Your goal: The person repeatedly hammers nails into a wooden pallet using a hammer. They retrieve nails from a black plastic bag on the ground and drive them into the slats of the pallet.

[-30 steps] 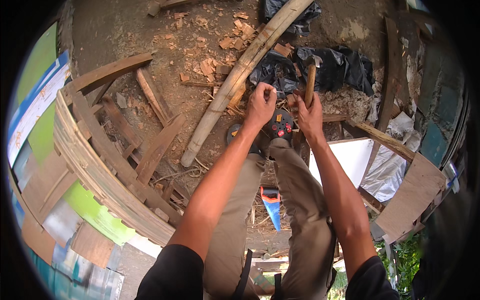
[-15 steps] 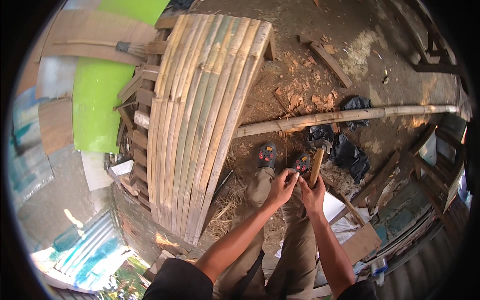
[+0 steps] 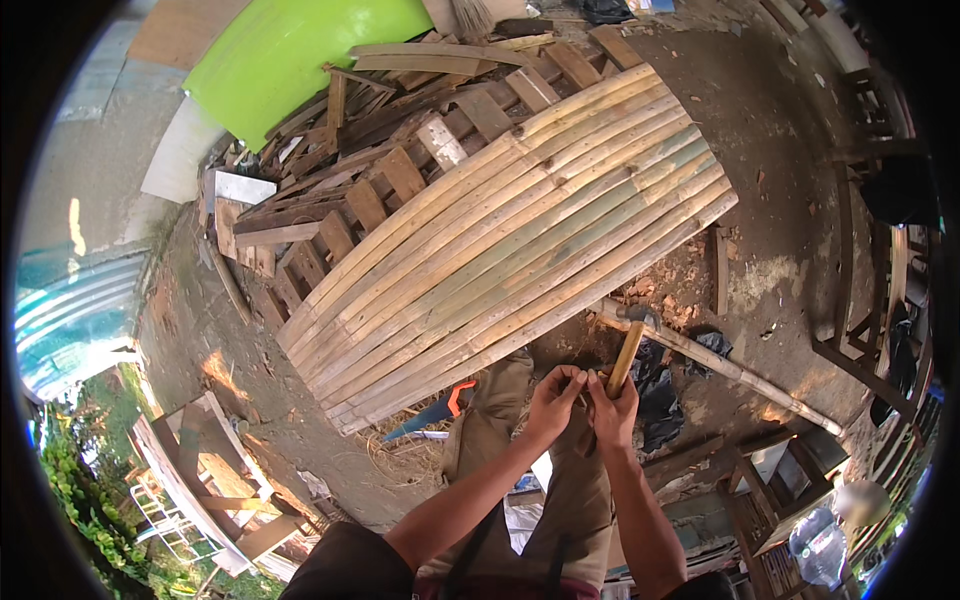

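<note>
My right hand (image 3: 612, 408) is closed round the wooden handle of a hammer (image 3: 627, 355), whose dark head points away from me. Beside it, my left hand (image 3: 556, 400) is closed in a pinch, its fingertips meeting those of the right. Whatever lies between them is too small to make out. Just beyond both hands is a long bench top of bamboo slats (image 3: 520, 240), running from near left to far right. Neither hand touches it.
A handsaw (image 3: 461, 397) with an orange handle lies by my leg on straw. Scrap wood (image 3: 365, 205) is heaped behind the slats. A bamboo pole (image 3: 745, 372) stretches across the ground at right, near black plastic bags (image 3: 660, 405). A green panel (image 3: 300, 60) stands at far left.
My view has turned left, so the bamboo bench top now lies slantwise in front of me. The hammer stays in my right hand, its head now showing; my hands remain together.
</note>
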The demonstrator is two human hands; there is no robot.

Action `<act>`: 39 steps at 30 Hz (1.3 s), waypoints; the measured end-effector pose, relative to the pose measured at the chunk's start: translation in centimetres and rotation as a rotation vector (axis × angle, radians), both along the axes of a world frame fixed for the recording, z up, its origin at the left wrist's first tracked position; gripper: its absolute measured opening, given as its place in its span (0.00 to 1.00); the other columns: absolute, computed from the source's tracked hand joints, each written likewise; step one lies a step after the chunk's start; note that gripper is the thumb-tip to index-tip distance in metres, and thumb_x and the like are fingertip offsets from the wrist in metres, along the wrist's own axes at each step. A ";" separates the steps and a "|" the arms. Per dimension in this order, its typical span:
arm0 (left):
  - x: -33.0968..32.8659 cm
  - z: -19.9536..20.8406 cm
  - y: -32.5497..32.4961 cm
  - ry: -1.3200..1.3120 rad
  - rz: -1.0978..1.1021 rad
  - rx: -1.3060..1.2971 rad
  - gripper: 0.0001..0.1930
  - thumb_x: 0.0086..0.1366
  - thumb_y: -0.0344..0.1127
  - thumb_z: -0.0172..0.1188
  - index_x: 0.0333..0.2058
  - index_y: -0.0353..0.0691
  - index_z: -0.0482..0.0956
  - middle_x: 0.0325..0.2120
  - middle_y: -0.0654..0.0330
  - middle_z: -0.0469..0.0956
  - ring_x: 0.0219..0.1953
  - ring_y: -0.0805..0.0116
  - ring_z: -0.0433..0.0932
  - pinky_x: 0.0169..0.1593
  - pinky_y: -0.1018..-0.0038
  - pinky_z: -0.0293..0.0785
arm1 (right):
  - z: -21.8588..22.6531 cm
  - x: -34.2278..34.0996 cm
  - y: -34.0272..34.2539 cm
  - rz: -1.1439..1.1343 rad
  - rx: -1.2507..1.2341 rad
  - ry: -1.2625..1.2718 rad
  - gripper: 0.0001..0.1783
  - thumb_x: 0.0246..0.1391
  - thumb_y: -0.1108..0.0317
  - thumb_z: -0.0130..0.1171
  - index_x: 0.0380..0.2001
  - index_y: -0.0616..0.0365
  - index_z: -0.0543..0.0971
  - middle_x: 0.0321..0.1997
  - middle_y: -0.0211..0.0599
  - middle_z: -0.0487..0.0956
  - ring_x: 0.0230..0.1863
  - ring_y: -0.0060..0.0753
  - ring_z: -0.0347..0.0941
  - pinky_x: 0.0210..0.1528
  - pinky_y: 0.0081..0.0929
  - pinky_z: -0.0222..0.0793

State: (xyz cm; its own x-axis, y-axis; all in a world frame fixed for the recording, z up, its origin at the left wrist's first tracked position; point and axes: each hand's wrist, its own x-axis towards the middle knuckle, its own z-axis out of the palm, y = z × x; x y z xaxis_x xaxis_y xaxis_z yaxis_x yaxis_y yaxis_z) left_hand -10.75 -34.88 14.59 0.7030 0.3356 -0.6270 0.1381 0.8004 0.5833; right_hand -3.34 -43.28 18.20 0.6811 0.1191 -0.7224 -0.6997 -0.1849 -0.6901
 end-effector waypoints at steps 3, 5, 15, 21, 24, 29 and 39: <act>-1.4 -1.6 3.7 0.115 -0.014 0.017 0.08 0.75 0.38 0.58 0.42 0.39 0.76 0.32 0.66 0.80 0.31 0.80 0.77 0.35 0.81 0.74 | 1.0 -0.5 5.1 0.024 -0.017 -0.010 0.17 0.58 0.67 0.70 0.44 0.62 0.74 0.26 0.26 0.75 0.16 0.12 0.63 0.15 0.17 0.55; -1.2 0.3 6.6 0.067 0.056 -0.063 0.09 0.76 0.38 0.57 0.42 0.39 0.76 0.32 0.64 0.80 0.29 0.79 0.78 0.32 0.81 0.74 | 0.3 -1.0 7.5 0.087 -0.013 -0.027 0.18 0.58 0.67 0.70 0.44 0.62 0.74 0.27 0.27 0.76 0.16 0.13 0.63 0.15 0.18 0.56; -5.0 0.1 15.2 0.177 0.317 0.144 0.09 0.75 0.38 0.58 0.41 0.38 0.76 0.34 0.64 0.81 0.36 0.77 0.79 0.40 0.77 0.74 | -0.2 -3.0 18.5 0.371 -0.016 -0.030 0.20 0.58 0.63 0.70 0.44 0.64 0.74 0.24 0.28 0.75 0.15 0.13 0.64 0.14 0.18 0.56; -8.1 -1.3 18.1 0.309 0.682 0.087 0.07 0.71 0.36 0.63 0.41 0.40 0.78 0.35 0.65 0.81 0.37 0.77 0.79 0.40 0.79 0.74 | -2.9 -4.1 20.7 0.755 -0.101 -0.272 0.14 0.67 0.59 0.61 0.41 0.60 0.73 0.23 0.35 0.78 0.15 0.21 0.67 0.18 0.25 0.62; -9.5 -1.7 19.6 0.405 0.749 0.066 0.11 0.68 0.34 0.67 0.45 0.37 0.79 0.36 0.65 0.82 0.37 0.77 0.80 0.40 0.79 0.75 | -6.8 -4.3 20.9 0.933 -0.103 -0.733 0.12 0.68 0.63 0.58 0.41 0.62 0.72 0.24 0.40 0.78 0.20 0.34 0.72 0.25 0.34 0.68; -14.1 -3.9 22.8 0.443 0.867 0.224 0.23 0.65 0.33 0.70 0.55 0.27 0.78 0.37 0.62 0.84 0.37 0.76 0.81 0.40 0.78 0.76 | -7.2 -5.9 28.9 1.313 -0.112 -0.498 0.17 0.67 0.69 0.51 0.55 0.66 0.65 0.43 0.64 0.79 0.46 0.70 0.76 0.42 0.54 0.71; -18.9 -7.1 31.9 0.700 0.979 0.815 0.10 0.64 0.34 0.71 0.41 0.34 0.88 0.33 0.60 0.85 0.39 0.72 0.79 0.42 0.73 0.75 | -15.8 -9.0 42.1 1.409 0.116 -1.009 0.30 0.69 0.68 0.50 0.68 0.67 0.53 0.67 0.70 0.65 0.66 0.74 0.63 0.75 0.66 0.43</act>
State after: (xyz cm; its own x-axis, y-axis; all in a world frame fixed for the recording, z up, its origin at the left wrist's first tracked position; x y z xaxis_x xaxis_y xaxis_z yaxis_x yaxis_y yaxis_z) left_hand -29.67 -3.00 7.52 -0.3761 0.9154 -0.1434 0.1837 0.2254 0.9568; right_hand -12.35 -1.14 2.44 0.1581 0.9857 -0.0586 0.6204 -0.1453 -0.7707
